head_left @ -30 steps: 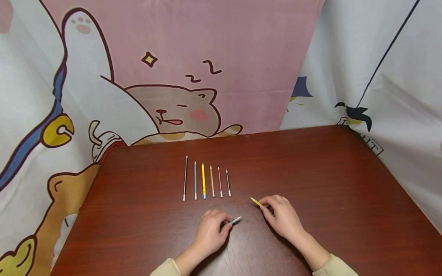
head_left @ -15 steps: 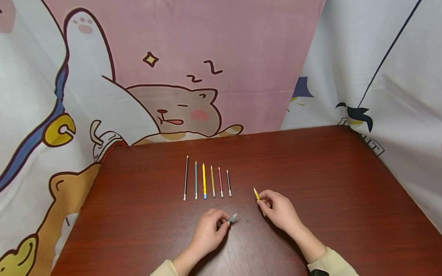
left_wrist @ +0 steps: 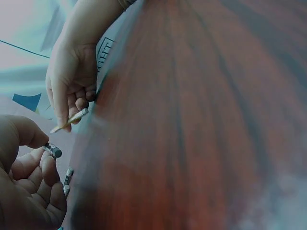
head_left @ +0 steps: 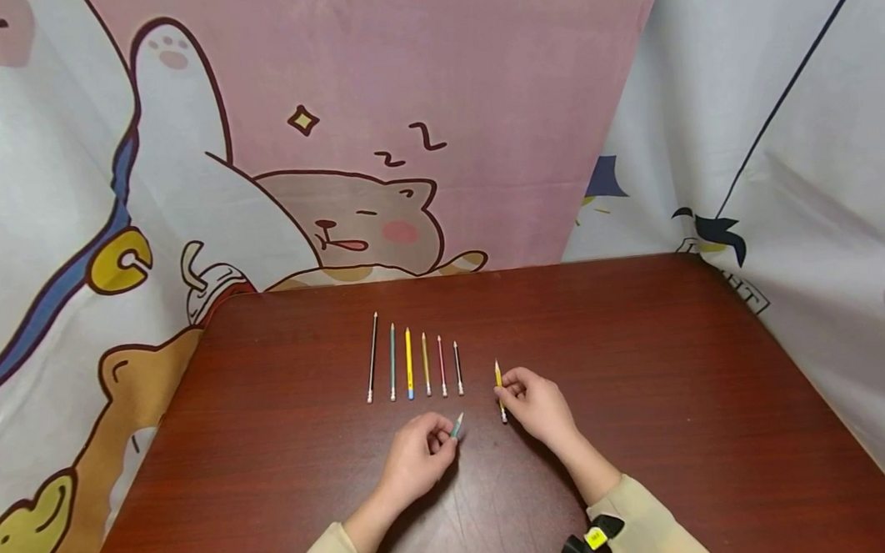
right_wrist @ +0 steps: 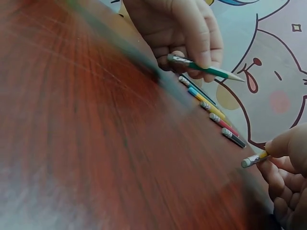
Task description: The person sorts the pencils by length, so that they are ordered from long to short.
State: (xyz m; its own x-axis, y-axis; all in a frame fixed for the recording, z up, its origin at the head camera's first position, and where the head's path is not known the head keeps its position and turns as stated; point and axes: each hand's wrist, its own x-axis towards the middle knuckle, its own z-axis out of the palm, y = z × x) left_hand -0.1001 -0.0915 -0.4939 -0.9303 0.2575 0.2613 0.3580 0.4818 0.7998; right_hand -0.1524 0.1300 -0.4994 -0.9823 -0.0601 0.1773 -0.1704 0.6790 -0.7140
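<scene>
My left hand (head_left: 416, 460) pinches a short green pencil (head_left: 457, 427) between thumb and fingers, its sharpened tip angled away and slightly right. In the right wrist view that green pencil (right_wrist: 213, 71) shows its eraser end and point on either side of the fingers. My right hand (head_left: 541, 407) grips a short yellow pencil (head_left: 499, 380) near its middle, tip pointing to the far side and eraser end toward me. The yellow pencil (left_wrist: 71, 120) also shows in the left wrist view. Both hands are close over the table, right of and in front of a row of pencils (head_left: 409, 362).
The row runs from a long black pencil (head_left: 373, 359) at left to a short black pencil (head_left: 458, 367) at right, tips facing away, eraser ends roughly level. Beneath is a reddish-brown wooden table (head_left: 288, 485). A printed cloth (head_left: 524, 122) hangs behind it.
My right hand has moved away from me and slightly left, and its yellow pencil has swung from pointing left to pointing away. The green pencil has turned from pointing right to pointing more away.
</scene>
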